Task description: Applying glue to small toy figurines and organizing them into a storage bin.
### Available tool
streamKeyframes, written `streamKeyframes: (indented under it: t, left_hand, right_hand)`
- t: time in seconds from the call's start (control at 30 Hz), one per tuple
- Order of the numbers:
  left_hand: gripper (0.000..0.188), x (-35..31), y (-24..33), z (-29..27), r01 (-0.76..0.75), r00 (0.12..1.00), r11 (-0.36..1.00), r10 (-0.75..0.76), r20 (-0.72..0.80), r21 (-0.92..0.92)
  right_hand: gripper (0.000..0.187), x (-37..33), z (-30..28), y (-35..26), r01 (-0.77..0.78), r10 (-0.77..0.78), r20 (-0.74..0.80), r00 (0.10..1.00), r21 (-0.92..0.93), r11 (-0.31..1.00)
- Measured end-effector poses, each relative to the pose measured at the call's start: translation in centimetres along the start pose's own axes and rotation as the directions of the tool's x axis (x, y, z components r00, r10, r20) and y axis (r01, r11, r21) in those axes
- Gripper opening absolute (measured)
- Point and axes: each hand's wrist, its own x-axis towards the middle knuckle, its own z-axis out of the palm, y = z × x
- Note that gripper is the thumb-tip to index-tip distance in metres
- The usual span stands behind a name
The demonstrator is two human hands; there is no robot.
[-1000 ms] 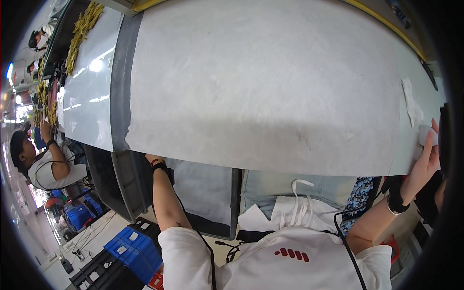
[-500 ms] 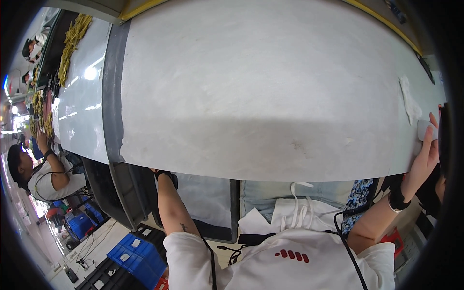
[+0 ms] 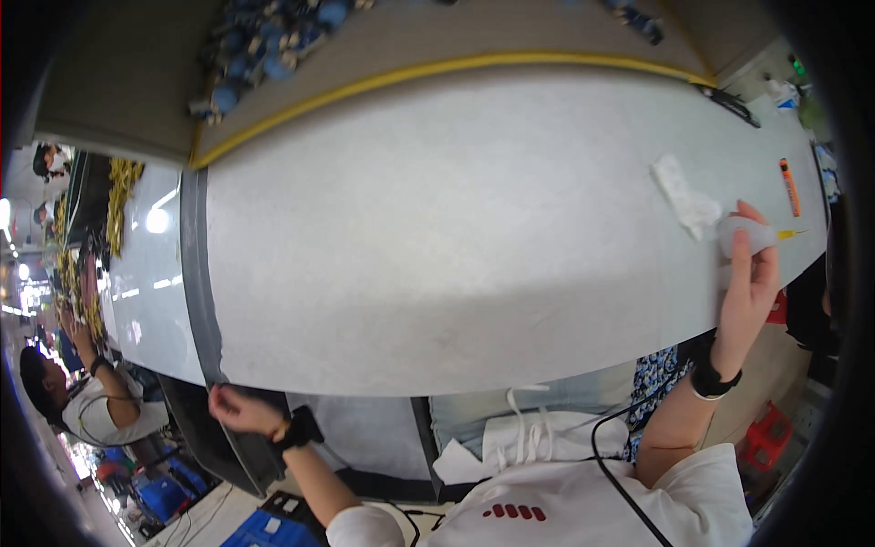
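Observation:
Toward the right end of the white tabletop (image 3: 428, 237), my right hand (image 3: 758, 273) is closed on a whitish rounded object (image 3: 740, 235) whose kind I cannot make out. Just left of that object lies a crumpled white cloth (image 3: 682, 196). Beyond my right hand are an orange pen-like stick (image 3: 789, 188) and a small yellow-handled pointed tool (image 3: 787, 234). At the table's front left corner, my left hand (image 3: 241, 410) is by the end of the dark grey strip (image 3: 199, 273). Its fingers are curled together and slightly blurred, and what they hold, if anything, does not show.
A yellow-edged shelf (image 3: 456, 66) with blue pieces runs along the back. Dark bins (image 3: 232, 456) stand below the front left edge. Folded denim (image 3: 474, 410) lies at my front. Another person (image 3: 105, 392) works at the left; a red stool (image 3: 767, 433) is at right.
My left hand has come out from below the table edge to the front left corner. The view has shifted, showing more of the back shelf and right end. My right hand still grips the whitish object.

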Motion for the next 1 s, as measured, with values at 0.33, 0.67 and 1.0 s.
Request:
streamKeyframes:
  t: [0.33, 0.67, 1.0]
  left_hand:
    - [0.030, 8.5, 30.7, 2.8, -0.501, 0.183, 0.628, 0.749, 0.636, -0.595]
    - [0.036, 17.0, 22.7, 18.5, -0.601, 0.390, 0.759, 0.551, 0.738, -0.250]
    - [0.031, 7.5, 31.0, 2.4, 0.183, 0.273, 0.845, 0.447, 0.852, -0.503]
  right_hand:
    - [0.020, 0.1, -1.0, -0.6, 0.047, -0.042, -0.046, 0.998, 0.121, 0.992]
    - [0.016, 0.3, -1.2, -1.9, 0.097, -0.099, 0.010, 0.995, 0.124, 0.988]
    - [0.017, 0.3, -1.2, -1.3, 0.072, -0.072, 0.001, 0.997, 0.133, 0.988]
